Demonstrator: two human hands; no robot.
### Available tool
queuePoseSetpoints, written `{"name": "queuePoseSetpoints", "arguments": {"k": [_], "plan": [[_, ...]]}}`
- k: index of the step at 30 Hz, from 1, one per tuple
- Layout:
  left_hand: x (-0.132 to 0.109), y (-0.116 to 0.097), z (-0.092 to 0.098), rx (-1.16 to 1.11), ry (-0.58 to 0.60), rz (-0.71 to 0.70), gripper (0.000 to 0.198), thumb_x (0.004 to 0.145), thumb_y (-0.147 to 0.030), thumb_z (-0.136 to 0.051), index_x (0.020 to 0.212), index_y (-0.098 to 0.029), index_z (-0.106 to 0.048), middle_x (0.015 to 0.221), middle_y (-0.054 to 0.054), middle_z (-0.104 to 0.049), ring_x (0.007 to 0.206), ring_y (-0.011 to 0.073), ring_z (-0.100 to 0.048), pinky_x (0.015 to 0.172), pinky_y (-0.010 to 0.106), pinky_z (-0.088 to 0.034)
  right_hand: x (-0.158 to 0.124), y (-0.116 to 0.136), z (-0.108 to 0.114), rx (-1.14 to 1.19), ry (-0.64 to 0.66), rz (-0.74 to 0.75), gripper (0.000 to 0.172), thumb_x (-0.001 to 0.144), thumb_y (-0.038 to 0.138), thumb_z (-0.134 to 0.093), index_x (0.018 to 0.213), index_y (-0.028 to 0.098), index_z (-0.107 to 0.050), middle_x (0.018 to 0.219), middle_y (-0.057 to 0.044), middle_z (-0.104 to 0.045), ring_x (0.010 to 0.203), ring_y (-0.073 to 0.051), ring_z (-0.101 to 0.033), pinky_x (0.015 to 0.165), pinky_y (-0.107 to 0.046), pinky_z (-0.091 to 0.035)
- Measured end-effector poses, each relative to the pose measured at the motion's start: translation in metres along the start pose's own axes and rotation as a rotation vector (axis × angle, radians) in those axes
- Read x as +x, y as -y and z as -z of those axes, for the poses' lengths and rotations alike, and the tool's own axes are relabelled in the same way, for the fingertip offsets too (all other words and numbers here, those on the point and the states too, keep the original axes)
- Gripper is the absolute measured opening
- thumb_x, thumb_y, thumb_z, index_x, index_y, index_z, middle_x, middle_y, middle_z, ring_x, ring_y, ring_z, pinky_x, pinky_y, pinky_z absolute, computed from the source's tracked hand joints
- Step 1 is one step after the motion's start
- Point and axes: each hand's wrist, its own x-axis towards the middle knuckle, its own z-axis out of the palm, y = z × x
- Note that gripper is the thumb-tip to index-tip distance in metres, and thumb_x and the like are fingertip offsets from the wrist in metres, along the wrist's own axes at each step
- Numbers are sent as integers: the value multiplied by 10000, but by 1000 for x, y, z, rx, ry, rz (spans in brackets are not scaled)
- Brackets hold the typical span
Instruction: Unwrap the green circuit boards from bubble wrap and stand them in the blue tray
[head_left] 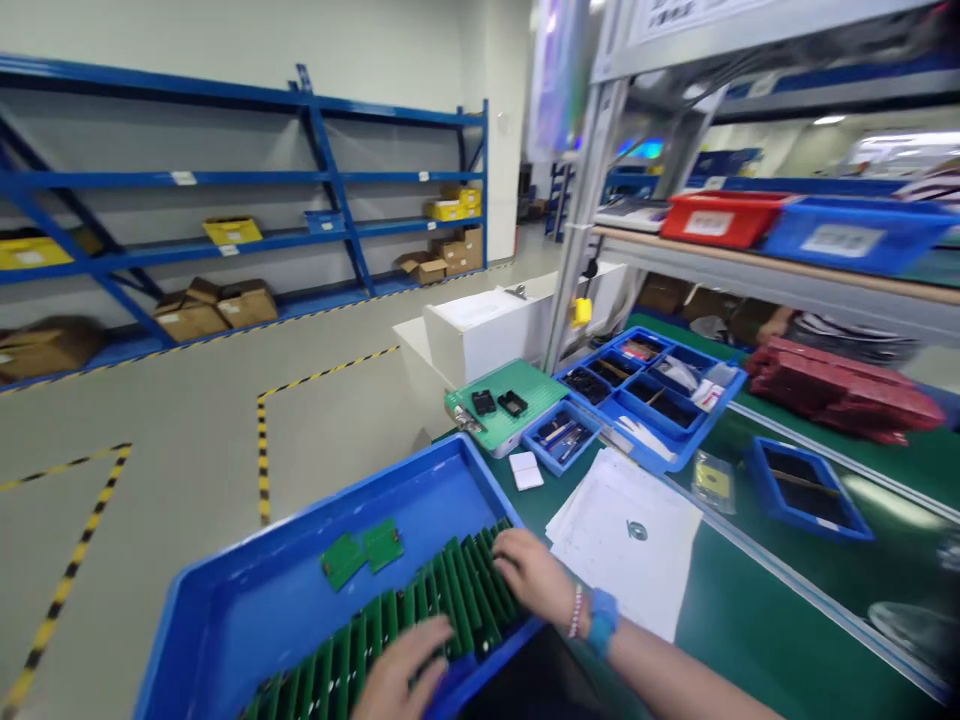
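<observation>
A large blue tray (217, 600) holds a long row of green circuit boards (427, 590) standing on edge. Two more green boards, one of them a square circuit board (382, 543), lie flat in the tray beyond the row. My left hand (409, 665) is over the near side of the row, its fingers and thumb apart with nothing seen between them. At the row's right end is my right hand (536, 575), fingers bent over the last boards and thumb apart; no board is seen gripped. Whether its fingertips touch the boards is unclear.
Right of the tray lie white paper sheets (630, 540), a small blue tool tray (561, 436) and a green board with black housings (499, 395). A divided blue parts tray (652, 390) stands farther back. A metal post (589, 200) rises behind. Across the bench is another person's arm.
</observation>
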Motion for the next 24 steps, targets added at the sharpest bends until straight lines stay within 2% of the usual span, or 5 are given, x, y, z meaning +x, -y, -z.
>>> {"name": "queuePoseSetpoints", "arguments": {"k": [5, 8, 10, 17, 24], "plan": [[-87, 96, 107, 444, -508, 608, 557, 726, -465, -423, 1078, -73, -603, 1221, 201, -530, 1172, 326, -450, 1026, 452, -309, 4, -63, 38, -196, -152, -216, 309, 672, 335, -532, 908, 153, -616, 1049, -137, -606, 1024, -293, -527, 968, -464, -334], [-147, 121, 133, 339, -580, 1098, 688, 763, -461, -352, 1261, 10, -412, 1289, 241, -447, 1221, 347, -393, 1009, 469, -312, 13, -82, 34, -237, -111, -300, 313, 672, 421, -492, 802, 169, -626, 891, -97, -666, 909, -269, -596, 879, -392, -426], [-168, 128, 131, 155, -531, 1255, 642, 784, -462, -334, 1214, -3, -467, 1142, 214, -575, 1096, 318, -526, 919, 415, -419, 21, -86, 26, -256, -97, -338, 348, 670, 460, -461, 752, 168, -630, 858, -95, -678, 885, -261, -607, 846, -356, -442], [-168, 145, 107, -3, -583, 1243, 467, 777, -531, -380, 826, -133, -619, 879, 127, -670, 874, 272, -619, 760, 337, -467, 37, -86, 11, -338, -145, -477, 516, 675, 549, -378, 834, 127, -629, 969, -150, -659, 972, -294, -574, 831, -353, -431], [-225, 90, 89, -14, -850, 1362, 445, 774, -581, -375, 648, -185, -534, 617, 26, -577, 661, 216, -575, 610, 304, -429, 70, -66, -1, -369, -39, -465, 621, 672, 627, -401, 963, 122, -616, 1090, -158, -622, 1036, -326, -546, 855, -387, -431]]}}
